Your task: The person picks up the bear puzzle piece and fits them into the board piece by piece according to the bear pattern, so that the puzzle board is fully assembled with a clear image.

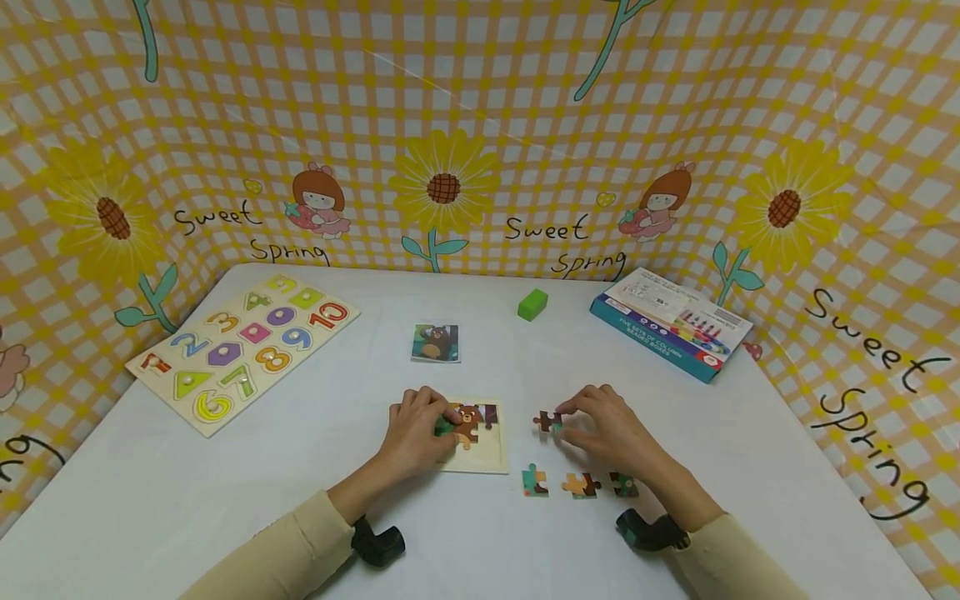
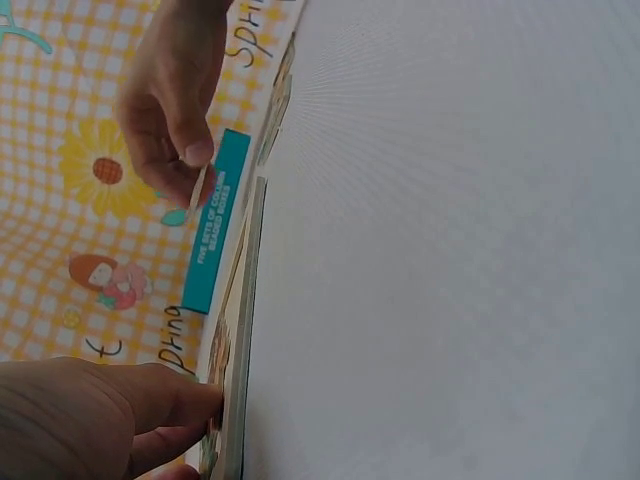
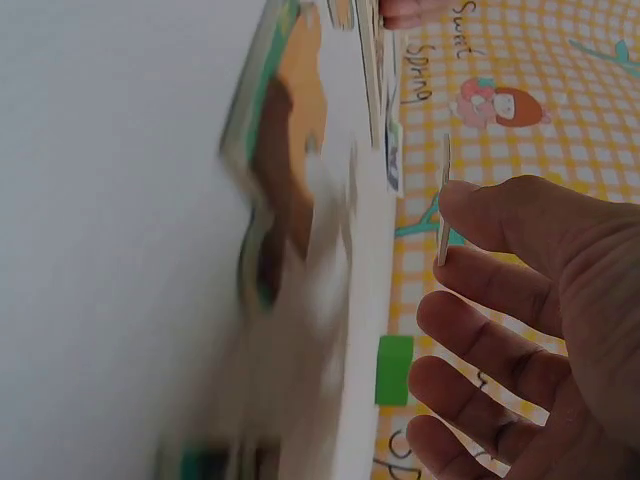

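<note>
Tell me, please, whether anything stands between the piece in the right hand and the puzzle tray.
Nothing visible stands between the held piece and the puzzle tray. The left hand covers part of the tray's left side; three loose pieces lie nearer the person.

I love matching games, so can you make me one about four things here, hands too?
Things:
1. Green block
2. Number board
3. Left hand
4. Right hand

Places and states:
A. touches the bear puzzle in its tray
B. sits near the blue box
C. pinches a puzzle piece in the air
D. lies on the left side of the table

Right pairs: 1-B, 2-D, 3-A, 4-C
</note>
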{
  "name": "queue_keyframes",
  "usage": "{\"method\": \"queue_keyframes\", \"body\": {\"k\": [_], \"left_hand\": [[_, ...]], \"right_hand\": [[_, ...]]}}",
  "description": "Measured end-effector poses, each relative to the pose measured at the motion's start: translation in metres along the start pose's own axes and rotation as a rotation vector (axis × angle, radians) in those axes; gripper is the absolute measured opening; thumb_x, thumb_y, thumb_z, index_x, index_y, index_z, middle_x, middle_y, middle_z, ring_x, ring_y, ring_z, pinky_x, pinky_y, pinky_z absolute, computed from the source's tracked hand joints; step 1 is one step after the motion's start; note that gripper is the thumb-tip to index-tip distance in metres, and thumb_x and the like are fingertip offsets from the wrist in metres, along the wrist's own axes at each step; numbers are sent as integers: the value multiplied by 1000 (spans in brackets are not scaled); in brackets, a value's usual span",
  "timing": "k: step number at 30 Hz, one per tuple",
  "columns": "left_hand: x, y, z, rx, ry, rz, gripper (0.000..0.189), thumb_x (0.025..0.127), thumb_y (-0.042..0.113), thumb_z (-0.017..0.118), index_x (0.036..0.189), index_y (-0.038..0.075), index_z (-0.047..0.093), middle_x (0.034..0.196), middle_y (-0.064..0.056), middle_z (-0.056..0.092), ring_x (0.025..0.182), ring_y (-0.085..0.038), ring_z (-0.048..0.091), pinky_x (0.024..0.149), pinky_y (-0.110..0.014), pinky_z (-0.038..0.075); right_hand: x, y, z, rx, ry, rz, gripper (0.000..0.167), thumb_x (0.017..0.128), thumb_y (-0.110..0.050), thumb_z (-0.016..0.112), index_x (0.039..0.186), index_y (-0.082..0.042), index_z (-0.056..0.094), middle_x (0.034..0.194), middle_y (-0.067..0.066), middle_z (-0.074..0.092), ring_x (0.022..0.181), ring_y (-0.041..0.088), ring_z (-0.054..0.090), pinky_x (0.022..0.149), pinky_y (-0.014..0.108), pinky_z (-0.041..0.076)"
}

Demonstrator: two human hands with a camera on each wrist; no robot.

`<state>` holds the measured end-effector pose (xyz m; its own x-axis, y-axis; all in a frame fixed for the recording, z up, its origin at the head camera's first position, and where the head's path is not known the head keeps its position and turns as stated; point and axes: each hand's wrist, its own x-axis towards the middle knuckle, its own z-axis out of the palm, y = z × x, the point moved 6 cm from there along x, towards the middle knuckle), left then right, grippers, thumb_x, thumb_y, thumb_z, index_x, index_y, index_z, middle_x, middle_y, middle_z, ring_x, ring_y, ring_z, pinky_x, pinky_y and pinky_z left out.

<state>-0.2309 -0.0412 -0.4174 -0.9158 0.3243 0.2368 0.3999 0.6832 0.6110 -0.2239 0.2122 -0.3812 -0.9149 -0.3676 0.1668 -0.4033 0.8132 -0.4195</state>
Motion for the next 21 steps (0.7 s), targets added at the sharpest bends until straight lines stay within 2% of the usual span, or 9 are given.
{"method": "queue_keyframes", "body": {"k": [6, 16, 21], "left_hand": [[0, 1, -1, -7, 1, 3, 13, 75, 10, 68, 87, 14, 68, 101, -3, 52, 99, -25, 40, 84, -49, 29], [-1, 2, -2, -8, 0, 6, 13, 75, 11, 67, 87, 15, 68, 102, -3, 52, 98, -26, 41, 83, -49, 29], [-1, 2, -2, 5, 0, 5, 12, 76, 11, 69, 87, 15, 68, 102, -2, 52, 99, -26, 41, 83, -49, 29]], "right_hand": [[12, -16, 15, 0, -22, -26, 25, 80, -18, 77, 103, -10, 72, 101, 2, 62, 98, 24, 47, 82, 44, 42], [24, -41, 32, -33, -32, -118, 22, 79, -16, 76, 99, -9, 73, 96, 1, 61, 91, 21, 47, 79, 40, 40], [29, -48, 39, -43, -52, -123, 23, 77, -18, 78, 98, -9, 73, 96, 1, 61, 90, 20, 48, 79, 40, 40]]}}
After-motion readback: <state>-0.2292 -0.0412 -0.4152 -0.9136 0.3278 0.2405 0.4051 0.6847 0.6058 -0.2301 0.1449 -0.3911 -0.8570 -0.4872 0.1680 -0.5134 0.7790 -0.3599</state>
